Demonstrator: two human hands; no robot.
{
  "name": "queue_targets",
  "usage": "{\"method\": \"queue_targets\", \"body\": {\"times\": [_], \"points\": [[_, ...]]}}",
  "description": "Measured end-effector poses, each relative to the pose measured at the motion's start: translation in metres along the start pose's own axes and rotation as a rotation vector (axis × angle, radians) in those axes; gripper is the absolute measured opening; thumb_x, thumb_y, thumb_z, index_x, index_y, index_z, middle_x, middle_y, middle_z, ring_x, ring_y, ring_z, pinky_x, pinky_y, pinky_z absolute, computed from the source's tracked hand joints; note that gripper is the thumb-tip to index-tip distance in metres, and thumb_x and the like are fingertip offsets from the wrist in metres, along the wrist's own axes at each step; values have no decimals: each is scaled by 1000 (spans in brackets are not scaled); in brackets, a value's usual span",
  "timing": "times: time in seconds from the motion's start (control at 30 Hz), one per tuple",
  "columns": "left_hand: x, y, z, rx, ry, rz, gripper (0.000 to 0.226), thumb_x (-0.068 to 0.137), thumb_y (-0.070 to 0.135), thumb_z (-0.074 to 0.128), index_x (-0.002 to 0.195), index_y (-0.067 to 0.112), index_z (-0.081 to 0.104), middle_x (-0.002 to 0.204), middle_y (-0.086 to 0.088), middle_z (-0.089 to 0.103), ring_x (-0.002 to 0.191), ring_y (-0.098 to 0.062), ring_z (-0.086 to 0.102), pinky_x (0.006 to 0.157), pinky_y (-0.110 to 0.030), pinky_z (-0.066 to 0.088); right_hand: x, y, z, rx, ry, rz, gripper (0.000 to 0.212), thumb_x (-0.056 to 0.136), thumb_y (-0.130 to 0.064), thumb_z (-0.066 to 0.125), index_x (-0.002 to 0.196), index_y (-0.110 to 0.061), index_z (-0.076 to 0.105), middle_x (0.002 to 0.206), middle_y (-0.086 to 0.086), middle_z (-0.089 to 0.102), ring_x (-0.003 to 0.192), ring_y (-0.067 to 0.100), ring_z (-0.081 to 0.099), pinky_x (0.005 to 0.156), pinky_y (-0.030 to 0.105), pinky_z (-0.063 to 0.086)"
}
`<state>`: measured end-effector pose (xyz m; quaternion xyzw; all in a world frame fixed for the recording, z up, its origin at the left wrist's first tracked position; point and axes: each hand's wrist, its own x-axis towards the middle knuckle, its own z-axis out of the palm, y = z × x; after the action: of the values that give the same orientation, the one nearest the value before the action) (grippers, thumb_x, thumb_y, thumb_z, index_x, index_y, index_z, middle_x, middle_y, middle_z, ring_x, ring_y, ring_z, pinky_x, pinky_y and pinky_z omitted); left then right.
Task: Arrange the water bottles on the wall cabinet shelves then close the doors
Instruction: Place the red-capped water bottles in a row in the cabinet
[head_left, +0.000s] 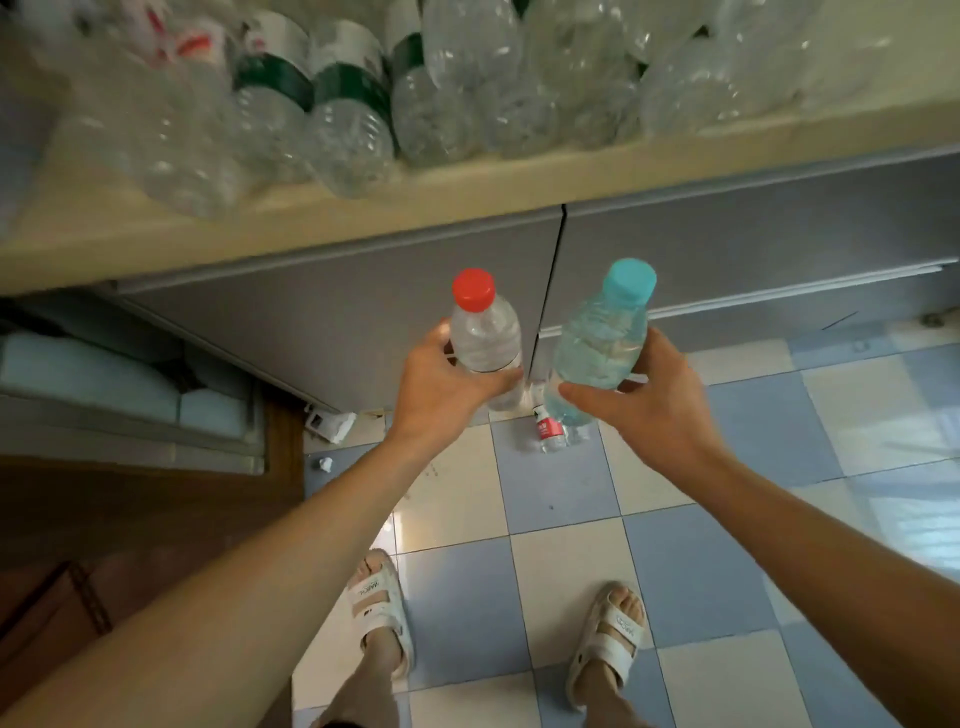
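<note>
- Your left hand (441, 384) grips a red-capped bottle (483, 327).
- Your right hand (639, 400) grips a blue-capped bottle (602, 343).
- Above both hands, clear bottles (353, 135) crowd the shelf (363, 218).

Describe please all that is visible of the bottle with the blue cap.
The blue-capped bottle is clear, slightly bluish plastic with a light turquoise screw cap. It looks filled with water. The right hand holds it around the lower body, cap up and tilted slightly right, below the shelf edge, in front of the grey doors. Its base is hidden.
</note>
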<state>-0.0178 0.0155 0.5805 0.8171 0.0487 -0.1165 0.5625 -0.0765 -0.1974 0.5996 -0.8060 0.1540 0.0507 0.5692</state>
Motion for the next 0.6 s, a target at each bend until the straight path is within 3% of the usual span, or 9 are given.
{"method": "queue_targets", "body": {"times": [0.1, 0.23, 0.33, 0.47, 0.53, 0.6], "points": [[-18, 52, -33, -65, 41, 30, 45, 62, 32, 96, 99, 31, 70, 93, 16, 75, 86, -1, 71, 72, -15, 54, -14, -66, -14, 31, 52, -67, 63, 69, -41, 90, 123, -35, 57, 114, -18, 70, 105, 1, 67, 88, 29, 58], [-33, 116, -85, -145, 84, 78, 47, 63, 25, 96, 102, 27, 69, 95, 14, 76, 90, -4, 72, 77, -19, 55, -26, -143, -17, 126, 72, -151, 59, 71, -29, 90, 121, -29, 60, 113, -11, 73, 105, 8, 70, 93, 40, 58], [-32, 163, -131, -153, 87, 176, 51, 65, 25, 95, 110, 21, 70, 101, 9, 76, 96, -7, 72, 85, -28, 57, -26, -198, -13, 162, 82, -221, 58, 74, -25, 89, 124, -26, 60, 113, -10, 74, 105, 8, 70, 90, 34, 59], [-21, 232, -192, -199, 146, 343, 44, 62, 30, 94, 99, 30, 70, 93, 16, 77, 87, -1, 72, 69, -12, 52, -13, -280, 0, 156, 134, -332, 55, 73, -31, 89, 120, -25, 61, 107, -13, 74, 97, 3, 71, 80, 20, 59], [-13, 266, -225, -216, 171, 414, 48, 58, 41, 92, 99, 31, 69, 92, 16, 76, 86, -1, 72, 68, -11, 52, -6, -324, 9, 168, 168, -387, 56, 69, -38, 89, 117, -29, 60, 106, -15, 74, 96, 2, 71, 76, 20, 59], [-3, 301, -257, -232, 184, 486, 56, 54, 46, 89, 104, 30, 69, 96, 14, 76, 88, -2, 72, 69, -13, 53, 1, -366, 18, 191, 207, -432, 60, 66, -42, 89, 117, -30, 60, 108, -14, 74, 97, 3, 71, 81, 26, 59]]}}
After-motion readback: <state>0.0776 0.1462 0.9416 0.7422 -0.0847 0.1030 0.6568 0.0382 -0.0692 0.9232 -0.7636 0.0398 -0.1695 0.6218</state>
